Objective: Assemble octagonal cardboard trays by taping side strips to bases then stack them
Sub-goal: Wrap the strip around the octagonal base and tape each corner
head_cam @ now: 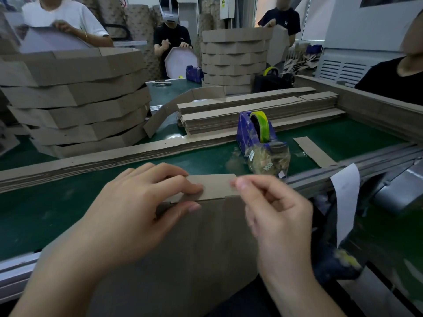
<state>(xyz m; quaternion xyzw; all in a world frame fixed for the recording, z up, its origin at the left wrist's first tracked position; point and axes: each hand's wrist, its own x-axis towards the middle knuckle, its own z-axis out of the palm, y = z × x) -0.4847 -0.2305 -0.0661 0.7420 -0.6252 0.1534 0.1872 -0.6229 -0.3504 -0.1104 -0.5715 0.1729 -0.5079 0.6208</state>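
Observation:
A brown cardboard base [194,248] stands tilted against the table's front edge, in front of me. A side strip [215,186] lies along its top edge. My left hand [137,207] presses the strip against the base, fingers on top and thumb below. My right hand [274,216] is blurred, its thumb and forefinger pinched together at the strip's right end; whether tape is between them I cannot tell. A blue tape dispenser [258,136] with a yellow-green roll stands just beyond, with clear tape scraps stuck on its front.
A tall stack of finished trays [75,99] stands at the left, another stack [233,58] at the back. Piles of flat strips [251,110] lie mid-table and one long pile [91,163] runs across the green table [34,213]. Several people work around it.

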